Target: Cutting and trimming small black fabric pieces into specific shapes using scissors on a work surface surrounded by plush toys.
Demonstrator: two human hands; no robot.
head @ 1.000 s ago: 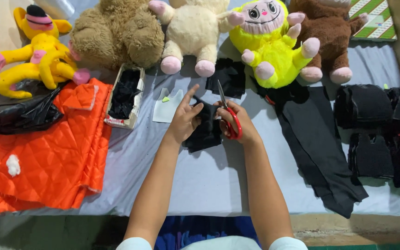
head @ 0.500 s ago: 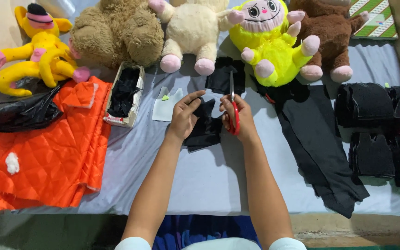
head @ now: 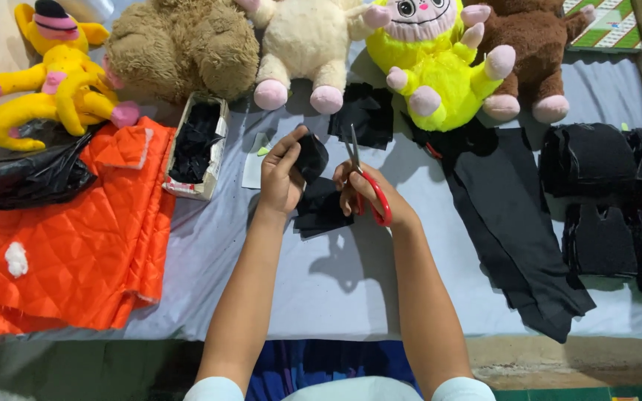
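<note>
The left hand [head: 282, 178] is pinching a small piece of black fabric [head: 311, 157] between thumb and fingers, holding it up just above the grey sheet [head: 321, 282]. The right hand [head: 365, 194] is gripping red-handled scissors [head: 369, 189], fingers closed through the loops, the blades pointing away from the person and standing just beside the pinched piece. Directly beneath both hands a small stack of black fabric pieces [head: 321, 215] is lying on the sheet.

Just left of the left hand an open cardboard box [head: 217, 148] is sitting, filled with black fabric scraps [head: 195, 137]. Farther left an orange quilted cloth [head: 76, 245] is spreading out, with a black plastic bag [head: 24, 174] beside it; what is in the bag cannot be told.

Beyond the hands a row of plush toys is lining up: a brown bear [head: 180, 48], a cream plush [head: 306, 44] and a yellow-green plush [head: 440, 67]. Right of the right hand a long dark cloth [head: 514, 215] is lying flat, with folded black stacks [head: 596, 160] past it.
</note>
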